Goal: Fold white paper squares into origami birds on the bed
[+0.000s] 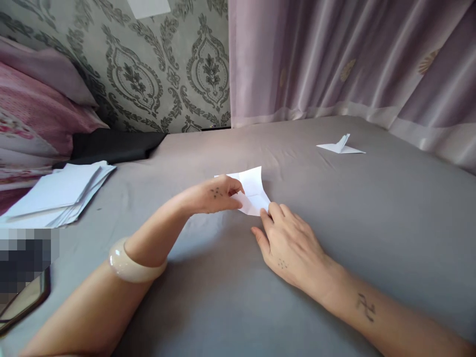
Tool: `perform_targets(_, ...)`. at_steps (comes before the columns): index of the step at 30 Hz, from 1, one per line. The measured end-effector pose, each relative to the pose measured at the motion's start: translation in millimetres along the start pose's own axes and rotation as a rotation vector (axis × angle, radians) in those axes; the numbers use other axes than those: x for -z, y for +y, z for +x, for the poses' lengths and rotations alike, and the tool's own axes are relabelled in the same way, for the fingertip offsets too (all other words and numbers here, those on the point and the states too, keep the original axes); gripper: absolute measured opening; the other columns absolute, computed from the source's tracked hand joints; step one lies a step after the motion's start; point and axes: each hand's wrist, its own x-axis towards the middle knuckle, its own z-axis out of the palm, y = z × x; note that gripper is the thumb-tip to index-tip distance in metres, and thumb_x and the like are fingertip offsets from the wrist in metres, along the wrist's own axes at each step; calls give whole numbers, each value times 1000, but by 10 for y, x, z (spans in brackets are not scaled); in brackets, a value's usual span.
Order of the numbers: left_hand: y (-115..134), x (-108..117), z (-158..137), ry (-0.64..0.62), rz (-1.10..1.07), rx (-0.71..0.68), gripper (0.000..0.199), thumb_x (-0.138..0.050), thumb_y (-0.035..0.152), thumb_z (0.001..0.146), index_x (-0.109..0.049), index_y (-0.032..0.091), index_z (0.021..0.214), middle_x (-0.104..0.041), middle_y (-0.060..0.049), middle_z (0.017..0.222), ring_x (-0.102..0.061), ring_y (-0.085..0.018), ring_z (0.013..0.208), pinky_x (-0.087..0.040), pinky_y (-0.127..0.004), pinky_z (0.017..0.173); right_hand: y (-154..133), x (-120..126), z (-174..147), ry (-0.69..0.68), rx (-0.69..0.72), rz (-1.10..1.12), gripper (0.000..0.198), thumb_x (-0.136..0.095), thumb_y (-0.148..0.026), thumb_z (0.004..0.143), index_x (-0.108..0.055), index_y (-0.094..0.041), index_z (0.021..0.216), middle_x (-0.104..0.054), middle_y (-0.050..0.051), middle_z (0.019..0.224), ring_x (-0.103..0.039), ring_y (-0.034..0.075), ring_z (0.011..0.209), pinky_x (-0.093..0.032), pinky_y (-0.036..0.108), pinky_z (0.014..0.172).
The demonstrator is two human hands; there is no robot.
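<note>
A small sheet of white paper (255, 186) with crossing creases is raised at its edges over the grey sheet, near the middle of the view. My left hand (219, 194) pinches its left side between thumb and fingers; part of the paper is hidden behind that hand. At the paper's lower right corner, the fingertips of my right hand (292, 240) touch the edge. The right thumb sticks out apart from the paper, and the fingers are slightly bent. A pale bangle (137, 265) circles my left forearm.
A folded white paper figure (341, 145) lies farther back on the right. To the left is a stack of white paper (59, 191), with black cloth (115, 146) behind it. A dark-rimmed object (28, 300), partly blurred out, lies at the lower left. Purple curtains (320, 59) hang at the back.
</note>
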Motion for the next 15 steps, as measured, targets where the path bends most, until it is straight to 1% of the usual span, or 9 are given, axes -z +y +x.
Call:
perform_targets(2, -26, -30, -20, 21, -1, -10, 23, -54, 27, 76, -68, 20, 93, -57, 2, 71, -44, -11, 59, -32, -23, 54, 31, -10, -21, 17, -3, 10, 24, -47, -25, 92, -66, -11, 90, -55, 7, 82, -52, 21, 76, -39, 33, 63)
perform_targets(4, -63, -68, -51, 81, 15, -23, 20, -55, 27, 77, -68, 20, 90, -56, 2, 71, -46, -11, 59, -33, -23, 55, 65, -24, -25, 57, -11, 38, 21, -48, -22, 92, -64, -14, 81, -56, 6, 81, -52, 19, 74, -38, 32, 62)
perform_targets(5, -85, -92, -73, 131, 33, -38, 18, -56, 27, 78, -68, 19, 88, -58, 1, 74, -48, -12, 62, -35, -23, 57, 78, -30, -20, 92, -10, 59, 19, -49, -21, 92, -64, -15, 82, -58, 6, 83, -53, 18, 74, -38, 32, 63)
perform_targets(7, -141, -153, -128, 241, 90, -99, 13, -57, 25, 79, -68, 19, 83, -60, -1, 82, -53, -15, 74, -38, -26, 66, 93, -38, 6, 182, 16, 97, 12, -54, -20, 90, -64, -15, 92, -61, 6, 94, -54, 19, 82, -39, 31, 69)
perform_targets(9, -218, -231, -199, 337, 170, -174, 12, -57, 22, 81, -69, 19, 82, -62, -4, 90, -55, -18, 86, -39, -30, 77, 90, -46, 53, 250, 92, 115, 18, -58, -19, 88, -63, -15, 105, -62, 7, 108, -53, 22, 94, -39, 32, 76)
perform_targets(10, -266, -272, -238, 368, 214, -200, 14, -55, 20, 82, -69, 19, 83, -62, -5, 91, -55, -20, 90, -38, -32, 82, 84, -52, 82, 258, 135, 121, 22, -59, -17, 87, -62, -16, 108, -62, 7, 111, -52, 22, 98, -38, 32, 78)
perform_targets(12, -370, -348, -328, 397, 291, -218, 20, -50, 17, 86, -70, 20, 86, -64, -5, 93, -55, -20, 92, -35, -34, 84, 65, -75, 144, 228, 212, 127, 22, -58, -14, 87, -63, -17, 109, -64, 6, 106, -53, 22, 97, -36, 33, 81)
perform_targets(15, -501, -426, -495, 354, 353, -218, 30, -44, 10, 86, -69, 23, 99, -67, -4, 104, -58, -20, 97, -33, -35, 85, 26, -117, 227, 150, 306, 107, 23, -54, -6, 87, -66, -19, 103, -65, 3, 91, -54, 19, 88, -35, 33, 82)
